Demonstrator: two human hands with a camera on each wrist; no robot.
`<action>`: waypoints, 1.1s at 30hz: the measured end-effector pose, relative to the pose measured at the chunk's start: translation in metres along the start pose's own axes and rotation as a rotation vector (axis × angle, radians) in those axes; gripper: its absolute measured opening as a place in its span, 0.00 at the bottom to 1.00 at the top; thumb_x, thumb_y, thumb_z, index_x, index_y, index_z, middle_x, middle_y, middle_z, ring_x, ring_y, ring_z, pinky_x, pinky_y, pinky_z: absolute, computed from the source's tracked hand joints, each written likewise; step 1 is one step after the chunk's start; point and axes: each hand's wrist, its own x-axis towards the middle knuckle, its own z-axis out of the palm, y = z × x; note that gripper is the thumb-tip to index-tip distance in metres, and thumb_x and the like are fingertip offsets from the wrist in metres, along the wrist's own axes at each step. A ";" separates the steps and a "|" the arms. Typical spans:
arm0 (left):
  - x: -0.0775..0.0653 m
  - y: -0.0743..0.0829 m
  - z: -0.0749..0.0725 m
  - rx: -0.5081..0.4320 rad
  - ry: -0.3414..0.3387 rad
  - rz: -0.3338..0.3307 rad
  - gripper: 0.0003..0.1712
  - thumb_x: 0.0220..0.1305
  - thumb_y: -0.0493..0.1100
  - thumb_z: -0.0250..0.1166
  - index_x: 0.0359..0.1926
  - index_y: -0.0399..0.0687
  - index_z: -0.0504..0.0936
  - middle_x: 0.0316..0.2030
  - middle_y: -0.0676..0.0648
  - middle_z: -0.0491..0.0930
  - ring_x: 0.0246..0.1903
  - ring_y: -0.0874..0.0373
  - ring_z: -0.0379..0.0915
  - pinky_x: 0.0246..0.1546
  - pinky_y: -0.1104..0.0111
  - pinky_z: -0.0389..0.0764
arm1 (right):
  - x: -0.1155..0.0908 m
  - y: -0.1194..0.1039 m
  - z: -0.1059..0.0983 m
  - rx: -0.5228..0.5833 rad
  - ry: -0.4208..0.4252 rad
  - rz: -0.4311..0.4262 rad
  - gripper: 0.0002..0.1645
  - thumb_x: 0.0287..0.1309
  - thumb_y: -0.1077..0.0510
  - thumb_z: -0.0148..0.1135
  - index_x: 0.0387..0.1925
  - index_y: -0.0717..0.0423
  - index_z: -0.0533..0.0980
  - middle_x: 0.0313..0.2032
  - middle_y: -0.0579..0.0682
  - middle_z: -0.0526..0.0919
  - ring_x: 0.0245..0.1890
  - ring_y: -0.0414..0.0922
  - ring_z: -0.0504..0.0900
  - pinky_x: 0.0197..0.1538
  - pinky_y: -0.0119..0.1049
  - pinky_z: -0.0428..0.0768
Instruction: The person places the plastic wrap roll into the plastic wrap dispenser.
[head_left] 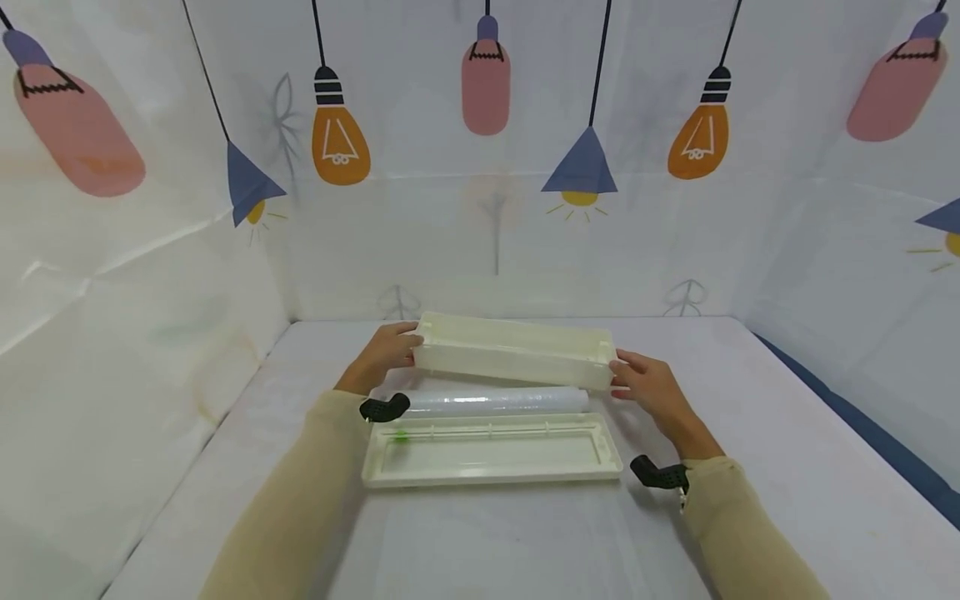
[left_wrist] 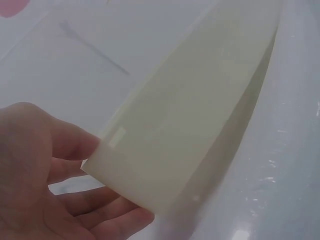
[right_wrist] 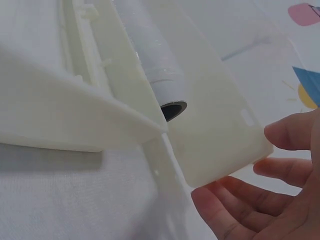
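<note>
Head view: long cream box (head_left: 513,354) held between the left hand (head_left: 384,354) and right hand (head_left: 651,387).
Thumb and bent fingers grip the box's end on each side, at its corners; the white roll (head_left: 495,402) lies just on the near side, the shallow tray (head_left: 491,479) nearer still.

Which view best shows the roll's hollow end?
The right wrist view: the hollow end shows as a dark opening. The head view shows the roll lengthwise, its opening not discernible; the left wrist view shows no hollow end.
</note>
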 end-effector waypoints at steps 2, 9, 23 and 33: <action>-0.002 0.001 0.000 0.007 0.004 0.002 0.32 0.74 0.39 0.55 0.75 0.36 0.61 0.65 0.32 0.70 0.51 0.42 0.77 0.59 0.54 0.76 | 0.001 -0.001 0.000 0.009 -0.006 0.006 0.34 0.76 0.51 0.52 0.73 0.68 0.61 0.63 0.70 0.72 0.55 0.62 0.80 0.49 0.40 0.84; -0.003 0.000 -0.003 -0.001 0.012 -0.003 0.32 0.72 0.37 0.55 0.75 0.37 0.62 0.64 0.32 0.71 0.49 0.43 0.77 0.55 0.56 0.79 | 0.004 -0.004 -0.001 0.014 -0.021 0.013 0.35 0.75 0.50 0.53 0.73 0.68 0.61 0.64 0.70 0.71 0.56 0.62 0.79 0.49 0.39 0.84; -0.012 -0.005 -0.014 -0.005 -0.006 -0.009 0.32 0.74 0.39 0.56 0.75 0.39 0.61 0.64 0.32 0.70 0.56 0.40 0.75 0.55 0.57 0.80 | 0.006 -0.011 0.000 0.010 -0.055 -0.019 0.34 0.75 0.52 0.54 0.72 0.68 0.61 0.63 0.70 0.72 0.57 0.62 0.78 0.51 0.43 0.83; -0.017 -0.010 -0.021 -0.019 -0.019 0.016 0.33 0.75 0.41 0.57 0.76 0.38 0.59 0.66 0.31 0.69 0.57 0.38 0.74 0.56 0.55 0.78 | 0.009 -0.017 0.000 0.005 -0.081 -0.006 0.36 0.75 0.51 0.55 0.73 0.67 0.60 0.63 0.70 0.72 0.56 0.62 0.79 0.53 0.47 0.82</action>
